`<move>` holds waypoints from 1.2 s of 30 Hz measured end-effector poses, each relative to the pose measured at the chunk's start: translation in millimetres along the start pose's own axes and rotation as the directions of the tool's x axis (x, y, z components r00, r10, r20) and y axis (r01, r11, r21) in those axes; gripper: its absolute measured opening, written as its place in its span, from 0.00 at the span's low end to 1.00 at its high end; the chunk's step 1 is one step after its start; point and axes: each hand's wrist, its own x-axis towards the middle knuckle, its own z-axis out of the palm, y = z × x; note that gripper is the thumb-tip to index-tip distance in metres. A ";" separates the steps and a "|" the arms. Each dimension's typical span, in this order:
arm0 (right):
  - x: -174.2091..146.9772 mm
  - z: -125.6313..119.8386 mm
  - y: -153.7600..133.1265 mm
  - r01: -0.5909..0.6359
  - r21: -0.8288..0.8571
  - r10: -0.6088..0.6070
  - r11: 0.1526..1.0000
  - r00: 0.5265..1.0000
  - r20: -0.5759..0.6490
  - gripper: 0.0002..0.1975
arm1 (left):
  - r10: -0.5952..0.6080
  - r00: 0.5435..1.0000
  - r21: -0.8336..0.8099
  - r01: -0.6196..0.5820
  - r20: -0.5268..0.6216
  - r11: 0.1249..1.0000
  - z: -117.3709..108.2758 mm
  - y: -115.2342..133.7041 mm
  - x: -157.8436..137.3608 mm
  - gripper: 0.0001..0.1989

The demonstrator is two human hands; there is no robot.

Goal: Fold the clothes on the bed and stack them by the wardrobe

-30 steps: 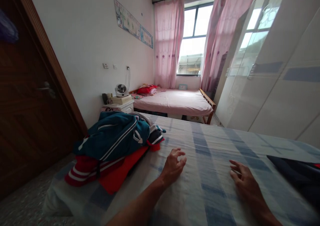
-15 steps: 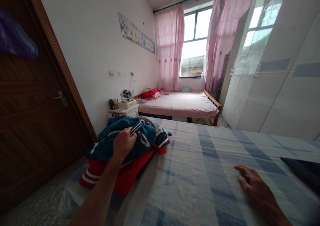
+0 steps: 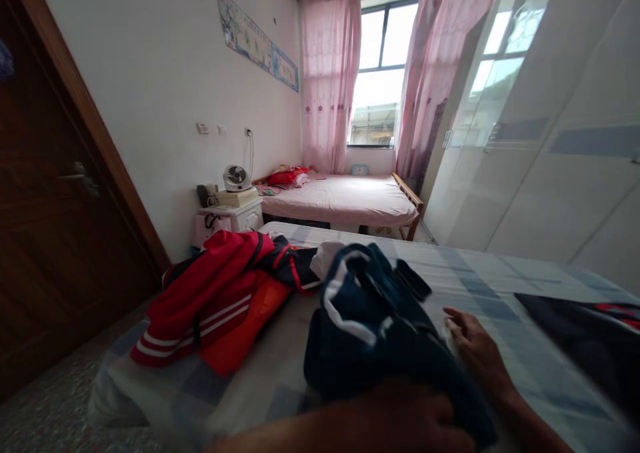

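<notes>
A dark teal jacket (image 3: 373, 326) with white trim lies bunched over the middle of the bed, its near part blurred by motion. My left hand (image 3: 415, 413) is low in the view, smeared, and closed on the near side of that jacket. Just right of the cloth is my right hand (image 3: 473, 346), fingers loosely bent and apart; whether its fingertips touch the fabric is hard to see. On the left lies a heap of clothes: a red jacket (image 3: 215, 286) with white stripes, and an orange-red cloth (image 3: 245, 326) partly beneath it.
The bed (image 3: 290, 389) has a blue-and-white checked sheet. A dark garment (image 3: 565, 333) with red parts lies at the right. Beyond are a bedside cabinet (image 3: 247, 218) with a small fan (image 3: 237, 178), a pink-covered bed (image 3: 345, 196), a white wardrobe (image 3: 545, 193) and a wooden door (image 3: 45, 253).
My left hand has pulled the teal jacket off the heap, rightward and nearer, uncovering the red jacket. My right hand is now beside the teal cloth. The view has turned slightly right.
</notes>
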 end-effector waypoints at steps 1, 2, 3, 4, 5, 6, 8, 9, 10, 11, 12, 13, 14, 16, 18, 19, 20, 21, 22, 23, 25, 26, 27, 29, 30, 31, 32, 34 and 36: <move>-2.5 -2.0 -3.5 -0.037 0.012 0.037 0.999 0.999 0.003 0.25 | 0.061 0.998 -0.001 -0.061 0.008 0.998 8.0 8.5 -2.4 0.09; -5.0 -3.5 -6.7 -0.069 0.033 0.069 0.997 0.998 0.007 0.25 | 0.080 0.997 -0.005 -0.080 -0.016 0.997 11.5 14.2 -5.8 0.08; -7.4 -4.3 -9.4 -0.090 0.073 0.090 0.993 0.996 0.013 0.25 | 0.067 0.996 -0.020 -0.068 -0.052 0.998 11.0 17.2 -9.8 0.08; -9.5 -4.6 -11.7 -0.101 0.125 0.100 0.987 0.995 0.015 0.25 | 0.019 0.996 -0.048 -0.024 -0.089 0.999 7.4 18.1 -14.4 0.09; -11.2 -4.3 -13.6 -0.099 0.179 0.099 0.979 0.995 0.012 0.25 | -0.054 0.991 -0.088 0.043 -0.126 0.995 1.5 17.5 -19.6 0.10; -12.5 -3.8 -15.0 -0.092 0.220 0.095 0.971 0.996 -0.001 0.25 | -0.141 0.978 -0.129 0.122 -0.156 0.984 -5.3 16.0 -25.4 0.11; -14.2 -2.6 -16.6 -0.079 0.245 0.090 0.966 0.995 -0.034 0.27 | -0.335 0.921 -0.189 0.300 -0.197 0.935 -18.1 12.5 -39.1 0.13; -14.6 -2.3 -17.0 -0.076 0.239 0.089 0.968 0.995 -0.043 0.27 | -0.431 0.877 -0.213 0.389 -0.213 0.897 -22.5 11.1 -46.8 0.13; -14.9 -2.3 -17.3 -0.074 0.227 0.086 0.971 0.995 -0.043 0.27 | -0.523 0.825 -0.231 0.477 -0.216 0.848 -25.0 10.2 -54.9 0.14; -15.3 -2.5 -17.7 -0.072 0.215 0.082 0.974 0.996 -0.035 0.26 | -0.596 0.776 -0.241 0.551 -0.204 0.799 -25.6 9.9 -62.7 0.14; -15.7 -2.9 -18.5 -0.067 0.199 0.072 0.978 0.997 -0.015 0.24 | -0.645 0.744 -0.238 0.603 -0.177 0.761 -24.4 10.0 -69.9 0.13; -16.5 -3.5 -19.9 -0.060 0.177 0.056 0.982 0.998 0.024 0.22 | -0.670 0.727 -0.219 0.636 -0.152 0.740 -21.7 10.6 -75.8 0.13; -17.8 -4.2 -22.2 -0.050 0.149 0.039 0.988 0.996 0.076 0.20 | -0.669 0.731 -0.186 0.645 -0.134 0.742 -18.0 11.5 -80.2 0.13; -23.0 -6.1 -30.2 -0.024 0.104 0.004 0.994 0.981 0.194 0.17 | -0.627 0.770 -0.103 0.618 -0.122 0.779 -9.2 13.7 -84.2 0.14; -33.1 -9.4 -42.3 0.008 0.107 -0.037 0.994 0.959 0.279 0.16 | -0.625 0.765 -0.023 0.629 -0.158 0.777 -1.2 15.2 -83.3 0.18; -40.1 -12.1 -49.6 0.036 0.126 -0.073 0.991 0.948 0.309 0.14 | -0.653 0.732 0.007 0.667 -0.194 0.745 1.8 15.3 -82.4 0.19; -47.8 -15.8 -57.1 0.078 0.150 -0.125 0.986 0.933 0.338 0.12 | -0.691 0.683 0.028 0.716 -0.236 0.697 3.8 15.0 -81.9 0.20; -55.6 -20.5 -64.6 0.133 0.176 -0.191 0.975 0.906 0.377 0.10 | -0.731 0.622 0.040 0.769 -0.279 0.638 4.7 14.2 -82.1 0.22; -62.4 -25.9 -71.6 0.188 0.203 -0.260 0.961 0.865 0.428 0.08 | -0.768 0.562 0.044 0.815 -0.308 0.578 4.7 13.1 -83.1 0.23; -67.2 -31.7 -77.6 0.234 0.230 -0.320 0.945 0.815 0.483 0.07 | -0.800 0.513 0.041 0.849 -0.312 0.528 3.9 11.8 -85.0 0.23; -66.9 -41.9 -85.6 0.284 0.255 -0.379 0.924 0.766 0.519 0.08 | -0.853 0.459 0.036 0.884 -0.249 0.465 0.6 8.9 -89.8 0.21; -60.9 -44.9 -86.9 0.296 0.239 -0.378 0.925 0.793 0.478 0.10 | -0.871 0.449 0.035 0.891 -0.197 0.452 -1.3 7.8 -91.8 0.19; -51.2 -45.7 -86.2 0.304 0.205 -0.362 0.931 0.845 0.394 0.10 | -0.883 0.444 0.031 0.895 -0.153 0.445 -3.0 6.9 -93.2 0.18; -23.7 -39.8 -79.4 0.301 0.115 -0.317 0.947 0.934 0.165 0.11 | -0.897 0.429 0.010 0.903 -0.108 0.430 -4.9 6.3 -93.4 0.16; -8.1 -33.3 -74.2 0.293 0.088 -0.301 0.952 0.950 0.086 0.14 | -0.905 0.414 -0.007 0.909 -0.102 0.417 -5.0 6.5 -92.5 0.16; 7.1 -25.0 -68.7 0.289 0.092 -0.296 0.953 0.953 0.069 0.20 | -0.912 0.397 -0.025 0.916 -0.100 0.401 -4.5 6.8 -91.4 0.15; 21.0 -15.8 -63.5 0.287 0.124 -0.299 0.950 0.950 0.092 0.26 | -0.919 0.381 -0.042 0.921 -0.099 0.386 -3.6 7.0 -90.5 0.15; 42.7 2.8 -56.3 0.279 0.231 -0.326 0.932 0.924 0.198 0.32 | -0.935 0.344 -0.057 0.935 -0.092 0.350 -1.5 6.7 -90.1 0.15; 55.4 17.2 -54.9 0.264 0.340 -0.364 0.903 0.889 0.278 0.33 | -0.943 0.323 -0.052 0.943 -0.076 0.328 -0.8 5.0 -92.3 0.15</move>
